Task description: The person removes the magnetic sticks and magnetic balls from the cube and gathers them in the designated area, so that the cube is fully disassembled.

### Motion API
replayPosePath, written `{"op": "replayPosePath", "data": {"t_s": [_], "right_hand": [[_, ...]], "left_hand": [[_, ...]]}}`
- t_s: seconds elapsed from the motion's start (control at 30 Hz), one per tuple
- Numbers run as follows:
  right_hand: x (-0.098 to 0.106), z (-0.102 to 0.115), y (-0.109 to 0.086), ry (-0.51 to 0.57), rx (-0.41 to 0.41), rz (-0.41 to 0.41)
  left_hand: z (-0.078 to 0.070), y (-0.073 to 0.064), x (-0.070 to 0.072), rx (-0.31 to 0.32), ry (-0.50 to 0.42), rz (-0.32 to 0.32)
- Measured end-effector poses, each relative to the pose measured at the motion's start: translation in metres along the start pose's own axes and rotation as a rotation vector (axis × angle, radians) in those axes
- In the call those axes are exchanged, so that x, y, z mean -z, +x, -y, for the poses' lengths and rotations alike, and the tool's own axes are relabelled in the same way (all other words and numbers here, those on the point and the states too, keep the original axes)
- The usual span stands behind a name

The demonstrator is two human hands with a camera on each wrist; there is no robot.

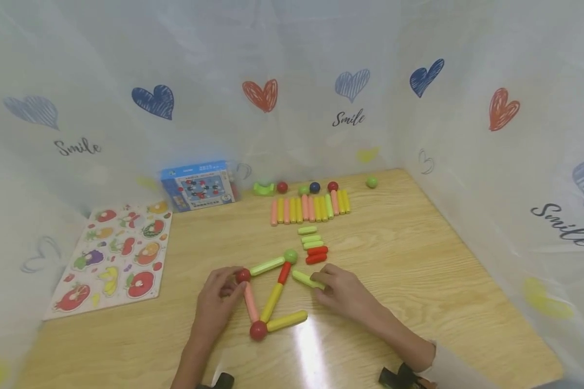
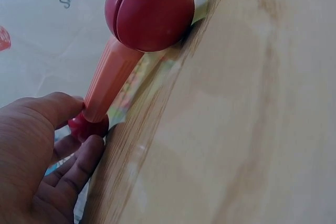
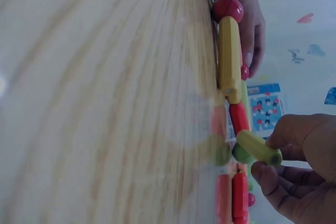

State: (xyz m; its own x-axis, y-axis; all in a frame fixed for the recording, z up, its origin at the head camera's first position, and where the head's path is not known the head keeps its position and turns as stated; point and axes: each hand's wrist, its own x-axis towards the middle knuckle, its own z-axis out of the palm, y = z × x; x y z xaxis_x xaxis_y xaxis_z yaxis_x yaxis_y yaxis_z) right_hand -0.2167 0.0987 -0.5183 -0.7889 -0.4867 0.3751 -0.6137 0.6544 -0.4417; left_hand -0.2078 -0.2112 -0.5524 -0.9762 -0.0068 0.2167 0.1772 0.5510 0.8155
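Observation:
On the table lies a joined shape of rods and balls: a red ball (image 1: 243, 275) at the left, a light green rod (image 1: 267, 266), a green ball (image 1: 290, 256), a red rod (image 1: 284, 273), a yellow rod (image 1: 271, 302), a pink rod (image 1: 250, 302) and a nearer red ball (image 1: 258, 330). Another yellow rod (image 1: 287, 321) sticks out rightward from that nearer ball. My left hand (image 1: 219, 297) holds the left red ball between thumb and fingers. With thumb and fingers my right hand (image 1: 343, 292) pinches a loose light green rod (image 3: 257, 147), one end close to the green ball.
Behind the shape lie short light green rods (image 1: 311, 238) and red rods (image 1: 317, 255). Farther back are a row of pink and yellow rods (image 1: 311, 208) and several balls (image 1: 314, 187). A blue box (image 1: 199, 186) and a fruit picture board (image 1: 112, 259) are at the left.

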Motion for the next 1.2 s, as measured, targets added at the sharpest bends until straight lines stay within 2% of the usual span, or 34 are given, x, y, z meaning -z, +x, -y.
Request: {"op": "replayPosePath", "data": {"t_s": [0.17, 0.3, 0.5, 0.77, 0.9, 1.03, 1.2], "right_hand": [[0.017, -0.012, -0.008, 0.098, -0.036, -0.08], [0.029, -0.029, -0.007, 0.12, -0.054, -0.155], [0.049, -0.065, 0.001, 0.077, -0.207, -0.204], [0.06, -0.132, 0.039, 0.028, -0.387, -0.204], [0.061, -0.16, 0.06, -0.002, -0.437, -0.188], [0.06, -0.175, 0.076, -0.032, -0.45, -0.178], [0.058, -0.183, 0.089, -0.051, -0.451, -0.167]], "left_hand": [[-0.002, 0.001, -0.003, -0.002, 0.006, 0.001], [-0.002, 0.0, -0.001, -0.01, 0.018, -0.021], [0.001, 0.0, -0.002, 0.013, 0.022, -0.006], [0.0, 0.0, -0.004, 0.039, 0.072, -0.018], [-0.001, 0.0, -0.004, 0.061, 0.067, -0.01], [-0.002, -0.001, -0.005, 0.058, 0.064, -0.016], [-0.001, 0.0, -0.007, 0.051, 0.04, -0.024]]}}
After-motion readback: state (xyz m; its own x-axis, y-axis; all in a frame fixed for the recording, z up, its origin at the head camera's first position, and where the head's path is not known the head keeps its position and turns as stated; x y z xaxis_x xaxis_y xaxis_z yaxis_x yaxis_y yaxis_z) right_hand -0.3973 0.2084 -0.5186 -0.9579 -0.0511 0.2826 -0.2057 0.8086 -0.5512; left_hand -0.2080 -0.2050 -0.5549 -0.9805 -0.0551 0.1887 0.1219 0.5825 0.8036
